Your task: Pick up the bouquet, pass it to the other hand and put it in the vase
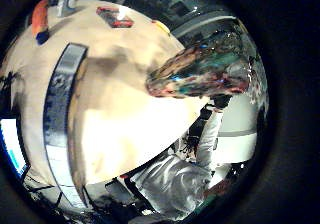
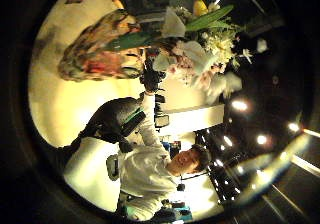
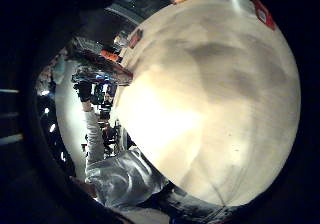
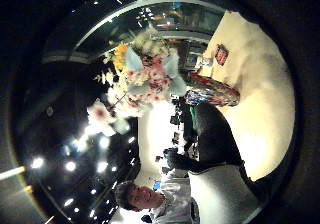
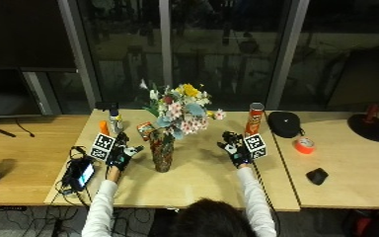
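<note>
Bouquet [image 5: 179,111] stands upright in the patterned vase [image 5: 162,155], stems down in the mouth and blooms spreading above, so the placing looks done. Taking the vase as clock centre in the outside view, the left hand [image 5: 120,155] sits at 9 o'clock, just beside the vase but apart from it, and the right hand [image 5: 235,150] sits at 3 o'clock, somewhat farther off. Both hands hold nothing; the fingers look relaxed and spread, palms turned inward toward the vase. The bouquet's long axis runs vertically, from the vase mouth straight up.

From the left thumb side palm view, the vase [image 2: 97,54] and the bouquet [image 2: 200,44] fill much of the frame, which suits the left hand being the nearer 1.

Bare table [image 5: 196,185] lies at 6 o'clock, toward the person, giving both hands room to draw back. At 12 to 1 o'clock stand a red can [image 5: 253,118] and small items near the table's far edge, so I judge retreat toward the near edge safest.
</note>
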Action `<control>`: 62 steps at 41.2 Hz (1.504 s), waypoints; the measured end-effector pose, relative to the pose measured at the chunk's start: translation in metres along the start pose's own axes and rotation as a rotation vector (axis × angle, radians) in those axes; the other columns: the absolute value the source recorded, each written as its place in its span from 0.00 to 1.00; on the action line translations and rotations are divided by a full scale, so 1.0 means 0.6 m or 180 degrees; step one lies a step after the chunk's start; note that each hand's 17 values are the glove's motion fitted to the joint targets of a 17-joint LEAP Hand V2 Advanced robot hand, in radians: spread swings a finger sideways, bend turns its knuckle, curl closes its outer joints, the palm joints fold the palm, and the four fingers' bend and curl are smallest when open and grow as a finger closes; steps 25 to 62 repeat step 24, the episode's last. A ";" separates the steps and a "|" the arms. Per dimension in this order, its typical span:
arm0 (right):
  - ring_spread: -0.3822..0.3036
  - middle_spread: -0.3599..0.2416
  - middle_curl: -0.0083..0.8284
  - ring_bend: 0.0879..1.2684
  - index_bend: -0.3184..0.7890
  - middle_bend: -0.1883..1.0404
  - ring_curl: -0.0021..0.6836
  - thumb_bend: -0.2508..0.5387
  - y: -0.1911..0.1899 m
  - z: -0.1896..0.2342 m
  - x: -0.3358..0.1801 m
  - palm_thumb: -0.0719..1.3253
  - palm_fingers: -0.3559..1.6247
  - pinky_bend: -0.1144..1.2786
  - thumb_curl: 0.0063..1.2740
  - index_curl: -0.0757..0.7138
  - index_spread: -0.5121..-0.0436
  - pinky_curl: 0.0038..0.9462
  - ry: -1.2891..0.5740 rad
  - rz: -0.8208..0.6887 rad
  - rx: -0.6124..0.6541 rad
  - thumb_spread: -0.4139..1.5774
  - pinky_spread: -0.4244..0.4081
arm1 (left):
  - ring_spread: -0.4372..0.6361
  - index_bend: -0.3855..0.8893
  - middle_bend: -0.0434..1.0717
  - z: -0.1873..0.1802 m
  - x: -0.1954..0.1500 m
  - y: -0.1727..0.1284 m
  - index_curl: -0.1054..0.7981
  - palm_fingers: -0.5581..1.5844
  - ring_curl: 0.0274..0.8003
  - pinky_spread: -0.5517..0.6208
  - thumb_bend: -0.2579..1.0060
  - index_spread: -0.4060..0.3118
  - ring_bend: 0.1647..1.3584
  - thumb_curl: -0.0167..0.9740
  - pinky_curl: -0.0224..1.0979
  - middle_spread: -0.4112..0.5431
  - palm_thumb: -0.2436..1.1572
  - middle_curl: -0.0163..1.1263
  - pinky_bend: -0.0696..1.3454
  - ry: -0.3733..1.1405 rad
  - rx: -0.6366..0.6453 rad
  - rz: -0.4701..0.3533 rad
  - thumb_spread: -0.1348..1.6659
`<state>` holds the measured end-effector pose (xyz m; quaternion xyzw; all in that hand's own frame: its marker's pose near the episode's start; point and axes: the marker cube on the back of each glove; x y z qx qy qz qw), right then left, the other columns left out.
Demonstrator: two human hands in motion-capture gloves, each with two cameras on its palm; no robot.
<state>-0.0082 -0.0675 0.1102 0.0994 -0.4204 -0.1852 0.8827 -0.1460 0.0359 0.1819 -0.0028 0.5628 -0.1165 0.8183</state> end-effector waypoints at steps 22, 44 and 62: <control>0.55 0.58 0.44 0.19 0.42 0.33 0.43 0.29 0.027 -0.049 0.104 0.54 0.35 0.28 0.35 0.44 0.38 0.35 0.0081 0.0301 0.0335 0.75 0.72 | 0.93 0.36 0.19 -0.070 0.100 -0.012 0.30 0.17 0.28 0.91 0.17 0.87 0.26 0.39 0.29 0.95 0.43 0.24 0.24 -0.0358 0.0686 0.0076 0.54; 0.55 0.58 0.44 0.18 0.42 0.33 0.43 0.30 0.024 -0.051 0.114 0.55 0.35 0.28 0.35 0.44 0.38 0.35 0.0178 0.0303 0.0390 0.75 0.72 | 0.93 0.37 0.19 -0.073 0.106 -0.012 0.30 0.18 0.28 0.91 0.17 0.87 0.26 0.38 0.29 0.96 0.42 0.24 0.24 -0.0452 0.0773 0.0098 0.54; 0.55 0.58 0.44 0.18 0.42 0.33 0.43 0.30 0.024 -0.051 0.114 0.55 0.35 0.28 0.35 0.44 0.38 0.35 0.0178 0.0303 0.0390 0.75 0.72 | 0.93 0.37 0.19 -0.073 0.106 -0.012 0.30 0.18 0.28 0.91 0.17 0.87 0.26 0.38 0.29 0.96 0.42 0.24 0.24 -0.0452 0.0773 0.0098 0.54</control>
